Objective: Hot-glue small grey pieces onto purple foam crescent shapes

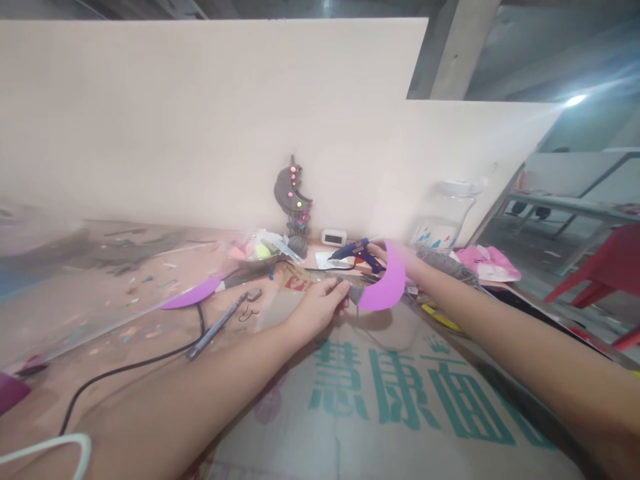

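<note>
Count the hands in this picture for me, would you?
2. The left hand holds the grey end of the purple curved piece; the right hand is at its upper end, partly hidden behind it.

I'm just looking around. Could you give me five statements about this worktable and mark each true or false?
1. The left hand holds the grey end of a purple crescent. True.
2. The glue gun is bright yellow. False: the glue gun is blue.
3. A dark crescent ornament bears small coloured dots. True.
4. The pen is clasped in the left hand. False: the pen lies on the table.
5. The cardboard carries large green characters. True.
</note>
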The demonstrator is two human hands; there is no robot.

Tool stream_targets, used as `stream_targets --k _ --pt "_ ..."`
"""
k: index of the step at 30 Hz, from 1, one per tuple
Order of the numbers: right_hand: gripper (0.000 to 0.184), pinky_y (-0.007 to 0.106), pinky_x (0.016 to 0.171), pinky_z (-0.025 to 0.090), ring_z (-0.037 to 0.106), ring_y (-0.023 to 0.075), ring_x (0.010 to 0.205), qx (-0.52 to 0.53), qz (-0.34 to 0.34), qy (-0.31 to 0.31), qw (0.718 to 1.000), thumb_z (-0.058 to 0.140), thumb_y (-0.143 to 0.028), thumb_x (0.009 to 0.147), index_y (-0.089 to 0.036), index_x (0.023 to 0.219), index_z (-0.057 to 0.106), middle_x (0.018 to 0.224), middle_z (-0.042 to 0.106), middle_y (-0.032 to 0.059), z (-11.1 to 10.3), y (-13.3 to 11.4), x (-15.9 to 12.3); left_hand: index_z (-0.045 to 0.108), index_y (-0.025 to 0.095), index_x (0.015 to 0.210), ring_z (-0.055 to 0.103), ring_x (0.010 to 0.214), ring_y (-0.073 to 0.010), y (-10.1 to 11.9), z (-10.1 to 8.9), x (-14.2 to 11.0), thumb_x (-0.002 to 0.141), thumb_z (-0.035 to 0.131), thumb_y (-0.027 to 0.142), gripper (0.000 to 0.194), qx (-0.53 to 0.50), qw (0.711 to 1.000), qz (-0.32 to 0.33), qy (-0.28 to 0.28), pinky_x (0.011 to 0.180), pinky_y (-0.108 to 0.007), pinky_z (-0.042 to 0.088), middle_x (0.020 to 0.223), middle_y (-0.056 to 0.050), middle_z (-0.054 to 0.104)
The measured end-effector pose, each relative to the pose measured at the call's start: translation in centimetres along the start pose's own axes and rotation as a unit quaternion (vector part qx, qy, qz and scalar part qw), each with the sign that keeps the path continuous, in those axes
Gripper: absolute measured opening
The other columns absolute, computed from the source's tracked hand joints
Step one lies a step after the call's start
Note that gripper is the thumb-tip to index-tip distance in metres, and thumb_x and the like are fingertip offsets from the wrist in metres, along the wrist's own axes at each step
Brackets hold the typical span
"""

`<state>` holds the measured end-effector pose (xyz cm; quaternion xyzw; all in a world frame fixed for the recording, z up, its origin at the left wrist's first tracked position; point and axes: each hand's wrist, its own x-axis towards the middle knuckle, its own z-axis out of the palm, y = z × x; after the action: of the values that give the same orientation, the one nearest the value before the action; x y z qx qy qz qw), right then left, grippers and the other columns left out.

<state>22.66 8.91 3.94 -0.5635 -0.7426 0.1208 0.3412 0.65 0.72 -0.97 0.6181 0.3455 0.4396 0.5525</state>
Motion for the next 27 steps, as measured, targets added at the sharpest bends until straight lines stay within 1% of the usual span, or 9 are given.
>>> stream_targets --k 3,5,8,10,14,16,19,23,27 --pt "0.04 0.034 0.079 0.046 0.063 0.0263 0.088 -0.029 0.016 0.041 0.999 0.048 -0.046 0.086 -0.013 0.094 0.069 0.093 0.072 0.0126 -1.5 -0.1 -2.0 0.052 0.015 0.067 0.044 0.05 -0.007 0.6 -0.3 -0.1 0.076 0.06 0.053 0.04 -0.026 0.999 -0.011 0.022 0.047 -0.02 0.032 0.062 0.002 0.052" --pt "0.042 0.035 0.079 0.046 0.063 0.0254 0.085 -0.038 0.015 0.04 0.998 0.043 -0.046 0.088 -0.013 0.088 0.069 0.089 0.072 0.012 -1.9 -0.5 -3.9 0.056 0.013 0.07 0.046 0.053 -0.0075 0.8 -0.5 -0.2 0.076 0.062 0.053 0.04 -0.03 0.999 -0.014 0.029 0.049 -0.02 0.033 0.067 0.0 0.056" --pt "0.047 0.034 0.077 0.049 0.065 0.0228 0.079 -0.003 0.007 -0.012 1.0 0.039 -0.051 0.089 -0.015 0.081 0.067 0.083 0.071 0.0091 -1.4 -1.5 -7.2 0.059 0.012 0.071 0.046 0.055 -0.0079 0.9 -0.7 -0.2 0.077 0.061 0.052 0.04 -0.024 0.999 -0.013 0.026 0.052 -0.021 0.033 0.07 -0.001 0.059" --pt "0.052 0.036 0.078 0.051 0.066 0.0235 0.079 0.098 0.017 -0.084 0.992 0.037 -0.056 0.089 -0.015 0.081 0.067 0.081 0.072 0.0099 -0.6 -2.4 -9.3 0.061 0.012 0.071 0.047 0.056 -0.0084 0.9 -0.7 -0.3 0.077 0.062 0.051 0.039 -0.014 0.999 -0.014 0.027 0.052 -0.022 0.032 0.069 -0.001 0.06" --pt "0.053 0.037 0.082 0.05 0.067 0.0224 0.085 0.185 0.014 -0.149 0.971 0.036 -0.057 0.092 -0.015 0.094 0.067 0.088 0.072 0.0095 0.7 -4.4 -12.1 0.062 0.012 0.072 0.044 0.056 -0.0081 1.2 -0.6 -0.6 0.078 0.061 0.049 0.038 -0.011 0.999 -0.015 0.032 0.052 -0.022 0.03 0.071 -0.002 0.061" --pt "0.041 0.032 0.076 0.05 0.065 0.0194 0.081 0.151 0.002 -0.165 0.975 0.042 -0.049 0.092 -0.015 0.097 0.067 0.086 0.071 0.0067 0.9 -5.4 -12.8 0.064 0.012 0.074 0.043 0.056 -0.0082 1.3 -0.7 -0.7 0.078 0.061 0.05 0.039 -0.008 0.999 -0.019 0.035 0.052 -0.022 0.03 0.072 -0.002 0.062" --pt "0.028 0.026 0.061 0.044 0.06 0.0147 0.065 0.02 -0.025 -0.197 0.98 0.046 -0.034 0.092 -0.016 0.089 0.067 0.072 0.067 0.0028 1.1 -7.2 -13.2 0.065 0.011 0.076 0.044 0.057 -0.0088 1.2 -0.9 -0.7 0.079 0.059 0.052 0.041 0.011 0.999 -0.009 0.035 0.052 -0.022 0.031 0.072 -0.002 0.062" --pt "0.028 0.025 0.056 0.034 0.058 0.0148 0.063 -0.182 -0.132 -0.221 0.949 0.044 -0.028 0.093 -0.017 0.083 0.067 0.074 0.068 0.0053 1.3 -10.0 -12.6 0.064 0.012 0.072 0.045 0.056 -0.0099 0.7 -0.8 -0.5 0.082 0.056 0.05 0.04 0.078 0.996 0.019 0.039 0.053 -0.022 0.032 0.062 0.001 0.056" --pt "0.022 0.026 0.054 0.028 0.056 0.0149 0.06 -0.275 -0.212 -0.163 0.924 0.048 -0.026 0.091 -0.016 0.088 0.066 0.074 0.068 0.0066 0.8 -11.8 -11.0 0.054 0.015 0.063 0.044 0.054 -0.0102 0.6 -0.6 -0.7 0.082 0.055 0.044 0.034 0.129 0.99 0.047 0.037 0.052 -0.022 0.032 0.056 0.004 0.049"
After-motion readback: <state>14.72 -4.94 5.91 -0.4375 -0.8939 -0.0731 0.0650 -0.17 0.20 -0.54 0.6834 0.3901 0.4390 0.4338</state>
